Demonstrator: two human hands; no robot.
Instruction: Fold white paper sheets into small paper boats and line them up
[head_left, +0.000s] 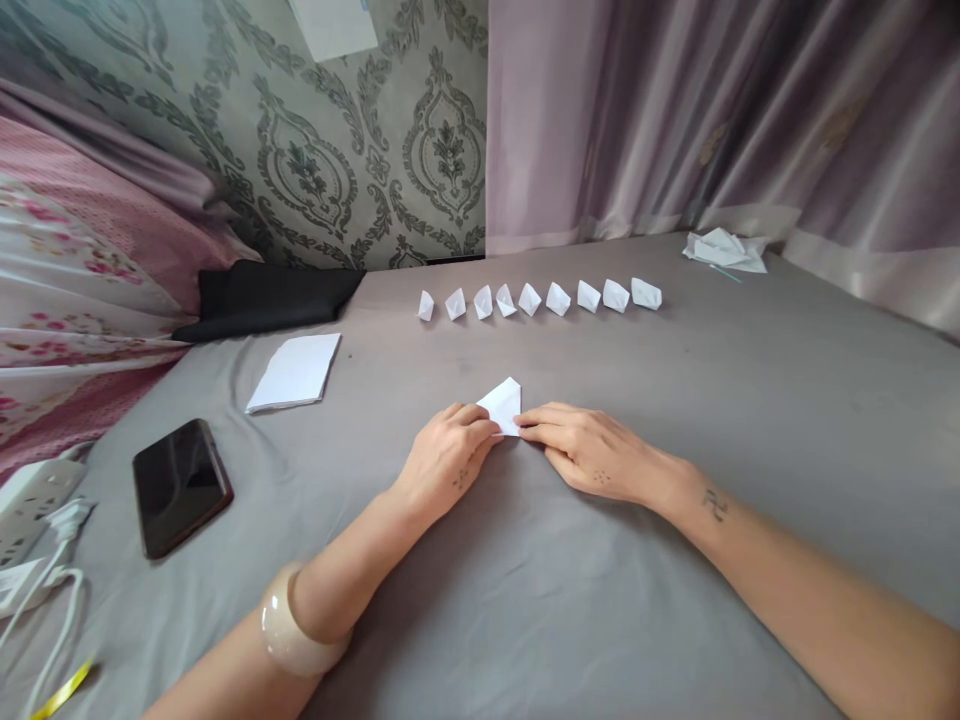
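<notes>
A small folded sheet of white paper lies on the grey cloth in front of me, one corner pointing away. My left hand grips its lower left side, the fingers closed together and partly covering it. At its right edge, the fingertips of my right hand pinch the paper, with the thumb tucked beneath the fingers. Beyond both hands stands a row of several small folded paper pieces. To the left rests a stack of white paper sheets.
A dark phone lies at the left, beside a white power strip with a plugged cable. Black folded cloth sits near the patterned wall. Crumpled white papers lie at the far right by the curtain.
</notes>
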